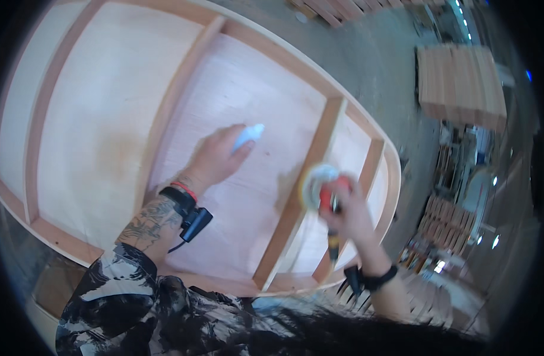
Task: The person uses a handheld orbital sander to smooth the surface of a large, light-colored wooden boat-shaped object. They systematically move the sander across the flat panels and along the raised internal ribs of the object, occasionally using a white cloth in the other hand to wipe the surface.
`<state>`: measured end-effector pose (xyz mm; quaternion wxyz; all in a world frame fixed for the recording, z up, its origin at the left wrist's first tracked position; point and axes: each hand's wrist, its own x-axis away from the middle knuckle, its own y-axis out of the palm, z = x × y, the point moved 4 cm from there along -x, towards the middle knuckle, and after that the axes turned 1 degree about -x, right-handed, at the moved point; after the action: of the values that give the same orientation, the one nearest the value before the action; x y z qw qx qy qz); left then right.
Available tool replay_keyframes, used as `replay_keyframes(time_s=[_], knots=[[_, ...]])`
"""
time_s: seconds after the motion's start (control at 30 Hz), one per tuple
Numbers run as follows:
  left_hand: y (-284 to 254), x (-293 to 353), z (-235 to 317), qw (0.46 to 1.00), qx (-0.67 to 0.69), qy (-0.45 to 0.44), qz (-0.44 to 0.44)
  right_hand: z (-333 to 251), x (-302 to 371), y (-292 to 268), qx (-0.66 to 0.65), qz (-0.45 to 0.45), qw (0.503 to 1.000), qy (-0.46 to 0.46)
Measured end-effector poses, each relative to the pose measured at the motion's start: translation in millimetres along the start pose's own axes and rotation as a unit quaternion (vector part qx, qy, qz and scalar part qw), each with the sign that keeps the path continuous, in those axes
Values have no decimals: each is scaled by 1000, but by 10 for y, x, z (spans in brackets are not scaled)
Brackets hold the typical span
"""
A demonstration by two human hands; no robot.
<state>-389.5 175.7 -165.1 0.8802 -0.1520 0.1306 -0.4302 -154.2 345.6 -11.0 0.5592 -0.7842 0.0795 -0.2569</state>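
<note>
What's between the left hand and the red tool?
In the head view: pale wooden panel next to the left hand, then a slanting wooden bar, partly hidden behind the red tool.

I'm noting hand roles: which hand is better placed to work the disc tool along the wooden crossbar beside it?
Probably the right hand: it grips the red disc tool, seen at the crossbar. The left hand, farther off, holds a pale blue object.

Room over panel between left hand and raised divider; red disc tool obstructs rightward.
</note>
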Motion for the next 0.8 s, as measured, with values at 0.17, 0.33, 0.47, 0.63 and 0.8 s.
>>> replay_keyframes(time_s=[0.17,0.33,0.47,0.63,0.8], knots=[[151,-92,-17,996,18,-64,-63,257,-445,-174,-113,129,979,108],[231,-84,-37,992,47,-106,-59,36,67,166,-138,101,978,121],[206,-52,38,992,31,-90,-86,-263,985,580,-216,103,946,219],[468,149,209,960,192,-152,-132,-674,1737,977,-258,169,910,278],[583,687,497,917,255,-174,-254,-854,2206,1160,-288,163,892,307]])
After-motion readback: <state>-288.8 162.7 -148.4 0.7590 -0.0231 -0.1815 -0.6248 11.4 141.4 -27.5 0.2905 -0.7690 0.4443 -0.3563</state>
